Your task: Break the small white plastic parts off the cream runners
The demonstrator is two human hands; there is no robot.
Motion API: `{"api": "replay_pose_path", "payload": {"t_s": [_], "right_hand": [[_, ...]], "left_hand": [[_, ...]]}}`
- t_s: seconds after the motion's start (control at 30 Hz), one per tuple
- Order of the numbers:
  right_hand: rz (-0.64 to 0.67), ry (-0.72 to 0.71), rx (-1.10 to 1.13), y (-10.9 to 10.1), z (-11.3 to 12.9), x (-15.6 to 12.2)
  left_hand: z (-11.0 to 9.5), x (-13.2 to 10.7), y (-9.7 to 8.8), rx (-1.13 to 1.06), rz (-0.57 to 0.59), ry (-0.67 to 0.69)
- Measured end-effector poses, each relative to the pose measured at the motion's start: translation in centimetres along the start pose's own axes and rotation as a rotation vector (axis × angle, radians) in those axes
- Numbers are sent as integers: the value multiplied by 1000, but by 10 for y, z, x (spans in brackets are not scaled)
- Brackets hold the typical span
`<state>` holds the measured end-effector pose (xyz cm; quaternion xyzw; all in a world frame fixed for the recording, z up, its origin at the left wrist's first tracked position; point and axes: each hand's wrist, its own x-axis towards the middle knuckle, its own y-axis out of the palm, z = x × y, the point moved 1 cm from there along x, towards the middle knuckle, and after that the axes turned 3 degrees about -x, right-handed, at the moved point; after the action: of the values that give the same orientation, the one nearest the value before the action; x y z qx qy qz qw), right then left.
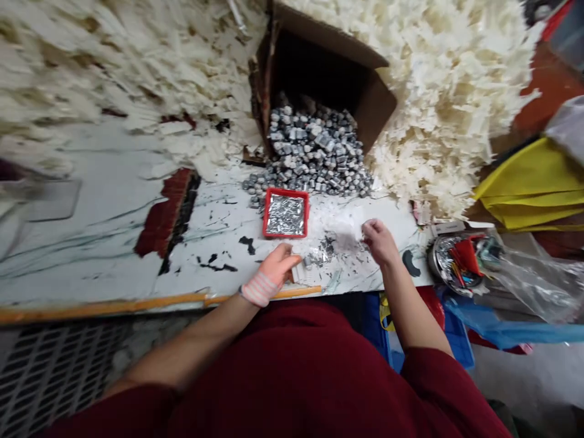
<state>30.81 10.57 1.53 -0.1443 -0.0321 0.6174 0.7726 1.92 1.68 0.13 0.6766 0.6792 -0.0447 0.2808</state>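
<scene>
My left hand (268, 277), in a pale glove with pink stripes and the fingertips showing, is near the table's front edge. Its thumb and fingers close on a small white block-like piece (298, 272). Just past that piece lies a small grey part (308, 261). Further right, my right hand (381, 242) is bare, with thumb and fingers pinched together just above the table; what they hold, if anything, is too blurred to name. Beyond my left hand stands a red tray (266, 228) full of small shiny metal pieces (286, 214).
A cardboard box (381, 112) lies on its side, spilling a heap of small grey-and-white parts (314, 152). Cream-coloured shavings or strips (447, 91) are piled around it. At right sits a round metal bowl (435, 261) of mixed items beside clear plastic (538, 286).
</scene>
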Motion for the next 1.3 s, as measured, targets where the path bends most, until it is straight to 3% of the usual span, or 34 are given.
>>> {"api": "replay_pose_path", "payload": {"t_s": [0.1, 0.2, 0.33, 0.53, 0.7, 0.97, 1.1, 1.3], "right_hand": [[413, 184, 192, 50, 8, -58], [584, 269, 241, 81, 10, -98], [567, 290, 228, 97, 5, -111], [611, 362, 187, 97, -2, -112], [592, 314, 154, 92, 2, -110], [595, 246, -12, 105, 4, -113], [568, 271, -1, 110, 2, -118], [718, 235, 2, 112, 0, -112]], "left_hand": [[4, 4, -4, 55, 58, 8], [3, 4, -6, 90, 70, 17], [-1, -1, -7, 94, 42, -4], [-4, -5, -11, 139, 46, 17], [-7, -7, -10, 159, 37, 48], [-6, -8, -10, 186, 33, 47], [-3, -8, -12, 98, 113, 61], [8, -4, -10, 210, 84, 157]]}}
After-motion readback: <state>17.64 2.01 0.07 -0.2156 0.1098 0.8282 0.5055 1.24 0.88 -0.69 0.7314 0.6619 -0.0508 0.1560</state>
